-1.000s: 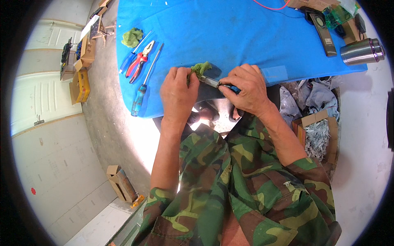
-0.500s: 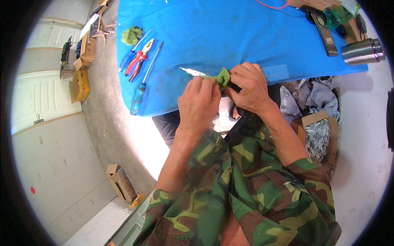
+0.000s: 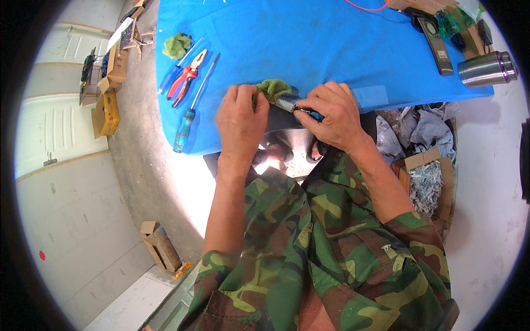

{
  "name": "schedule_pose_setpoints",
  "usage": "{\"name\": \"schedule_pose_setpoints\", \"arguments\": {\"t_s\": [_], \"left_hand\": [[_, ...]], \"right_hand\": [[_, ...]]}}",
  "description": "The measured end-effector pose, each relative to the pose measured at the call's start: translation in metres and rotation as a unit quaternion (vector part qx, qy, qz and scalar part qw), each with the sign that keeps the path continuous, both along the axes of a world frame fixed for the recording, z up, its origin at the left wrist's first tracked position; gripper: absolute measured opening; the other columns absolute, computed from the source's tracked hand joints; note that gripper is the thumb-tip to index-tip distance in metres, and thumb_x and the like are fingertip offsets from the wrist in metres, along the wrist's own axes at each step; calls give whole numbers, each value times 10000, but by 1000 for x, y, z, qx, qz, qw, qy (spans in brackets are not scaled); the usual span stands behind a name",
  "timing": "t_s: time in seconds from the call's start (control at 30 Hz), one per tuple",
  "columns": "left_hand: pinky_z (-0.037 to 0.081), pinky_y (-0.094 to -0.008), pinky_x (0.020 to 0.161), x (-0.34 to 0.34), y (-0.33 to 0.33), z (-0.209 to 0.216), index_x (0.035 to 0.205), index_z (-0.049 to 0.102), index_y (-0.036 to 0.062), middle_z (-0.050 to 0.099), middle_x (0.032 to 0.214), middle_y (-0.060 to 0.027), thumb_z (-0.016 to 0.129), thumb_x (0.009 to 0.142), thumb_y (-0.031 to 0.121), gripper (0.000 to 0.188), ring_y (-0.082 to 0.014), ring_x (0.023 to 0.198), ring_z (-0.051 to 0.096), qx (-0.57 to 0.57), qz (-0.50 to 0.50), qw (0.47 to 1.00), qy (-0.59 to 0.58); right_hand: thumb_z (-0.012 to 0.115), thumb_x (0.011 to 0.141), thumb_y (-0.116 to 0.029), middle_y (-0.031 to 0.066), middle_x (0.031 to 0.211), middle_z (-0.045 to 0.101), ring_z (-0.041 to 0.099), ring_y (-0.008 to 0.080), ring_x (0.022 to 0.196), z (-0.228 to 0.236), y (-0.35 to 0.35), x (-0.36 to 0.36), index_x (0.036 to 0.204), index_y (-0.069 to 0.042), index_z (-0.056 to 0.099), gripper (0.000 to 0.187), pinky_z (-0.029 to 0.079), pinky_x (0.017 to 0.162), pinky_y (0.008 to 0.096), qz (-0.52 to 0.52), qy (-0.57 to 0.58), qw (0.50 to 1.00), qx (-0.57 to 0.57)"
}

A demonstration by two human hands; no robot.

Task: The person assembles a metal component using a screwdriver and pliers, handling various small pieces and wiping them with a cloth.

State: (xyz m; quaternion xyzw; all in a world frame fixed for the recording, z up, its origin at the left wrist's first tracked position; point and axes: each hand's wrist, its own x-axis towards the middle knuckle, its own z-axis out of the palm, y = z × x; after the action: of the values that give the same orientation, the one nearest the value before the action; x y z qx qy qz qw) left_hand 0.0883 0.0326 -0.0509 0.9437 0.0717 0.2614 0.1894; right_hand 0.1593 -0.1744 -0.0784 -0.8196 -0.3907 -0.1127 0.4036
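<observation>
Your left hand (image 3: pixel 241 118) pinches a green scouring pad (image 3: pixel 274 88) against the metal end of a blue-handled tool (image 3: pixel 301 108), which your right hand (image 3: pixel 330 114) grips closed, both at the near edge of the blue table (image 3: pixel 331 49). To your left, well apart, lie a blue screwdriver (image 3: pixel 189 117), red pliers (image 3: pixel 186 77) and a second green pad (image 3: pixel 176 45); the cloth ahead of your hands is open. A steel cup (image 3: pixel 487 69) stands near the right edge.
</observation>
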Motion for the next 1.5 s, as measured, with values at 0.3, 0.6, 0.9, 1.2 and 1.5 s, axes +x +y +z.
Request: {"name": "schedule_pose_setpoints", "arguments": {"t_s": [0.3, 0.6, 0.9, 1.2, 1.5], "left_hand": [[548, -443, 692, -16, -22, 20, 1093, 767, 70, 681, 887, -135, 761, 915, 95, 181, -330, 793, 698, -25, -3, 1000, 18], [545, -464, 700, -19, -23, -3, 1098, 749, 53, 668, 893, -126, 751, 913, 61, 184, -347, 828, 690, -22, -77, 997, 2], [555, -479, 710, -3, 3, -11, 1078, 749, 51, 704, 934, -150, 733, 944, 114, 148, -391, 834, 700, -16, -37, 999, -26], [563, -446, 695, -18, -12, 8, 1053, 757, 54, 716, 927, -130, 741, 937, 113, 130, -351, 796, 705, -64, -66, 995, -40], [557, -468, 707, -16, -30, -5, 1012, 740, 78, 683, 911, -115, 744, 918, 110, 100, -352, 844, 698, -9, -81, 997, 5]], "right_hand": [[841, 784, -197, 1, 890, 684, 631, 245, 883, -1, -1, 1, 875, -140, 786, 120, 444, 805, 411, -4, -10, 1000, -9], [857, 780, -182, 10, 912, 676, 613, 239, 891, 2, -4, -1, 939, -120, 795, 181, 433, 805, 401, 21, -18, 999, -22], [841, 803, -190, 1, 879, 647, 611, 242, 868, -7, 1, -9, 932, -137, 781, 152, 439, 788, 414, -19, -87, 996, -21], [814, 804, -111, 35, 901, 635, 614, 266, 882, -12, 3, -20, 905, -100, 731, 132, 469, 767, 428, -27, -142, 989, -18], [820, 784, -97, 27, 933, 651, 624, 266, 912, -19, 5, -25, 914, -108, 719, 165, 473, 800, 427, -49, -119, 991, 21]]}}
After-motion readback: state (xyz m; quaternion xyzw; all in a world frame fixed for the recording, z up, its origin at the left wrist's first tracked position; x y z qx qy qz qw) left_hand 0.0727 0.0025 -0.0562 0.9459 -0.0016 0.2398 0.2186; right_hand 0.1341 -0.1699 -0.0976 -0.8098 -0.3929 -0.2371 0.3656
